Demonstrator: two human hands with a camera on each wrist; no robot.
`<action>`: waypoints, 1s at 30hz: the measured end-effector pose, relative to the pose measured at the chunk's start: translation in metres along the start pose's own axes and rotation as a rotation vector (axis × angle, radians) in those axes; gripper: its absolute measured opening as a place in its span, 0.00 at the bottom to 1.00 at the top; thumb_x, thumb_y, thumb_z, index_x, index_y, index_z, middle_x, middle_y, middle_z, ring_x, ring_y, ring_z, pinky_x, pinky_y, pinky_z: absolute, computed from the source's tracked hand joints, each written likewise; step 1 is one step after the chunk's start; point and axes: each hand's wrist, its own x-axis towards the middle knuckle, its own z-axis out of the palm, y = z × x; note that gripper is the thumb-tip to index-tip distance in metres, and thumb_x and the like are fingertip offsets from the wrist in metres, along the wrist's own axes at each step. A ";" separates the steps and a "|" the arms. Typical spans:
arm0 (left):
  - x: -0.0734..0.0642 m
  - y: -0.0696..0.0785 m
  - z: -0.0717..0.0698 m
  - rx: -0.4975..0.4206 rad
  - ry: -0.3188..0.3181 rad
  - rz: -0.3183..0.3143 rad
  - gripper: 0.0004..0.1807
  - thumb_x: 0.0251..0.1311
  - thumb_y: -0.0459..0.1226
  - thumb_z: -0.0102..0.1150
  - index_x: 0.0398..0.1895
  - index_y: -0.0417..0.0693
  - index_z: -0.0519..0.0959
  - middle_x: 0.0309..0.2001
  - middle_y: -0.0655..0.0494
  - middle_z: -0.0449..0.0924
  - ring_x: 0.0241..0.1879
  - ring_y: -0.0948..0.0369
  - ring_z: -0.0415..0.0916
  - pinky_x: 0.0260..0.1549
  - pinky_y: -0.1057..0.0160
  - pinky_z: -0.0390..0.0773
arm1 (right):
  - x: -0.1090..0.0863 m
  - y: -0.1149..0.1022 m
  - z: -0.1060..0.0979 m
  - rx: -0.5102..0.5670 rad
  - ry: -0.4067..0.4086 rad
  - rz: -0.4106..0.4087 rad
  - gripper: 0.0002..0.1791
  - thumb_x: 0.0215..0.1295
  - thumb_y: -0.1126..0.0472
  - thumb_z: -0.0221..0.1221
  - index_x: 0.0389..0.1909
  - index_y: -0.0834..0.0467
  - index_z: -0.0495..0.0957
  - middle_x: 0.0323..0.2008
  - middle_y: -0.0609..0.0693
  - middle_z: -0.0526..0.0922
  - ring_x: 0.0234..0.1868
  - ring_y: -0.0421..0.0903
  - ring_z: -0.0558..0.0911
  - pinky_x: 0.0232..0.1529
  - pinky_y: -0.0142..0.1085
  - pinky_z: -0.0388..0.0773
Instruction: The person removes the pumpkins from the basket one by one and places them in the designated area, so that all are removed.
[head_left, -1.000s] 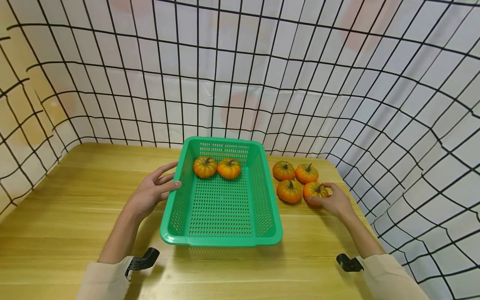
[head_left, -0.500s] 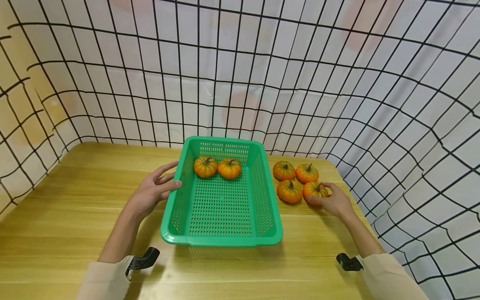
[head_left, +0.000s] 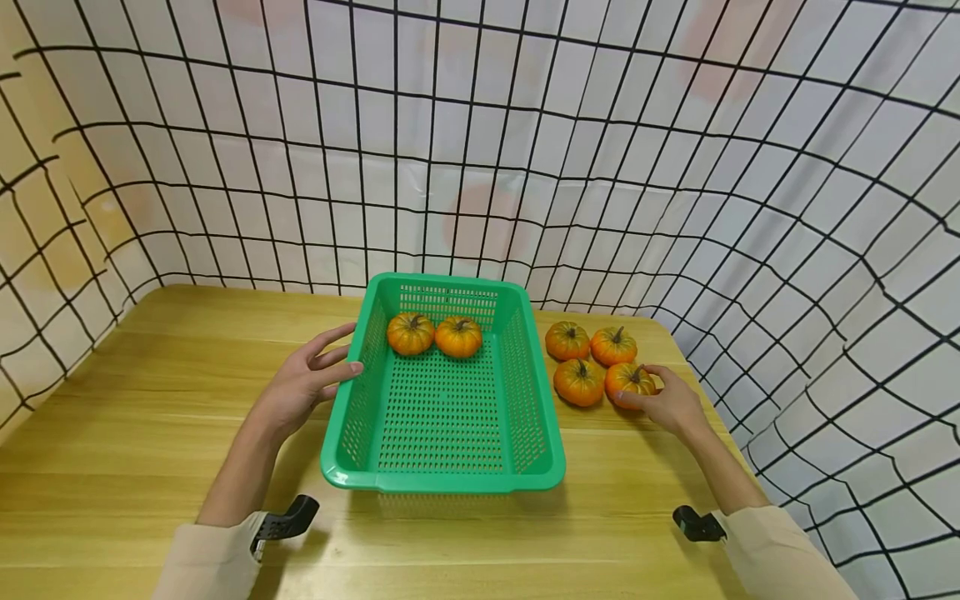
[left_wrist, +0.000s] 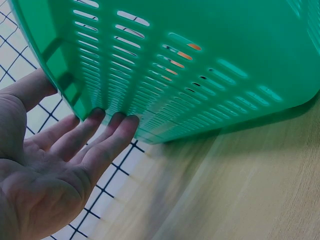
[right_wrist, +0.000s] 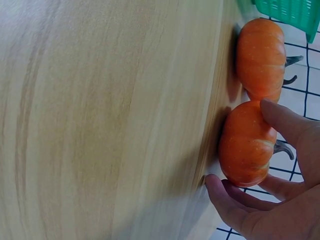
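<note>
A green plastic basket [head_left: 442,417] with slotted walls stands mid-table, two small orange pumpkins [head_left: 435,336] side by side at its far end. At its left wall, my left hand [head_left: 296,385] holds the rim, thumb over the top edge and fingertips against the slotted outer side [left_wrist: 165,100]. To the right of the basket, several pumpkins sit in a tight group. My right hand [head_left: 675,404] grips the nearest right pumpkin [head_left: 621,382], thumb on one side and fingers [right_wrist: 227,200] round the other. That pumpkin [right_wrist: 245,147] is close over the table, its stem pointing up.
Beside the gripped pumpkin are another front pumpkin [head_left: 578,383] and two behind, one at left [head_left: 567,342] and one at right [head_left: 613,346]. A white sheet with a black grid [head_left: 465,167] encloses the back and sides of the wooden table [head_left: 150,400].
</note>
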 end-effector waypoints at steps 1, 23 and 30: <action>0.000 0.000 0.000 -0.001 0.000 0.000 0.40 0.68 0.35 0.63 0.80 0.52 0.56 0.74 0.36 0.64 0.58 0.55 0.81 0.50 0.59 0.84 | 0.000 0.000 0.000 0.000 -0.001 0.001 0.53 0.64 0.35 0.64 0.77 0.64 0.55 0.71 0.75 0.62 0.65 0.72 0.70 0.59 0.63 0.73; 0.000 0.001 0.000 0.003 0.001 -0.006 0.41 0.68 0.35 0.63 0.80 0.52 0.55 0.74 0.36 0.63 0.57 0.58 0.81 0.50 0.60 0.84 | -0.001 0.000 -0.002 0.005 -0.013 0.010 0.55 0.63 0.33 0.64 0.78 0.64 0.55 0.72 0.74 0.61 0.65 0.72 0.70 0.60 0.63 0.72; 0.000 0.001 0.000 0.011 -0.004 -0.009 0.41 0.69 0.35 0.62 0.81 0.52 0.54 0.75 0.37 0.62 0.57 0.60 0.81 0.51 0.61 0.83 | 0.000 0.000 -0.001 0.004 -0.019 0.015 0.55 0.62 0.32 0.63 0.78 0.64 0.55 0.71 0.75 0.62 0.64 0.71 0.71 0.60 0.63 0.73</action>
